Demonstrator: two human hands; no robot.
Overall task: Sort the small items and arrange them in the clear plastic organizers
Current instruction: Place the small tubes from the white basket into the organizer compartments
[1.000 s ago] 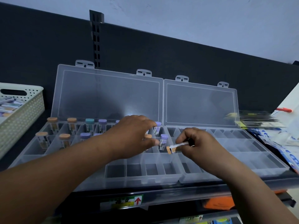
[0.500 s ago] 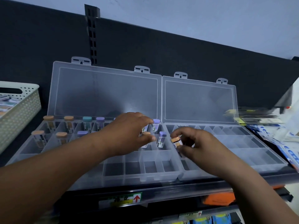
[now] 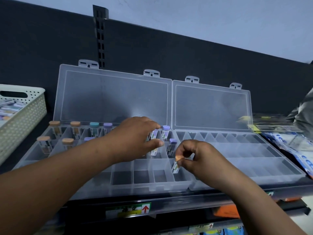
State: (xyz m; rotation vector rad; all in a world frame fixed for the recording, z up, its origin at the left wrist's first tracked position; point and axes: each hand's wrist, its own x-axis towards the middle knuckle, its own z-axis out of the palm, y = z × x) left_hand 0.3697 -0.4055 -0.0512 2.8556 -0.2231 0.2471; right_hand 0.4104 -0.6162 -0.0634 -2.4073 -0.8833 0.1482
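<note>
Two clear plastic organizers stand side by side with lids raised, the left organizer [image 3: 122, 185] and the right organizer [image 3: 254, 160]. The left one holds several small labelled tubes with orange [image 3: 54, 123], teal [image 3: 94, 125] and purple [image 3: 173, 141] caps, standing upright in its back compartments. My left hand [image 3: 133, 138] reaches over its right part, thumb and fingers pinching a white-labelled tube [image 3: 154, 135] whose cap is hidden. My right hand [image 3: 198, 158] pinches an orange-capped tube [image 3: 176, 164] at its top; the tube stands in the front right compartment of the left organizer.
A white perforated basket [image 3: 25, 114] with more tubes sits at the left. Blue and white packets [image 3: 298, 150] lie to the right of the organizers. A dark back panel rises behind the lids. Below the shelf edge is a label with a red arrow [image 3: 145, 208].
My right hand turned the orange-capped tube from lying sideways to upright and lowered it into the front right compartment of the left organizer. My left hand stayed over the tubes.
</note>
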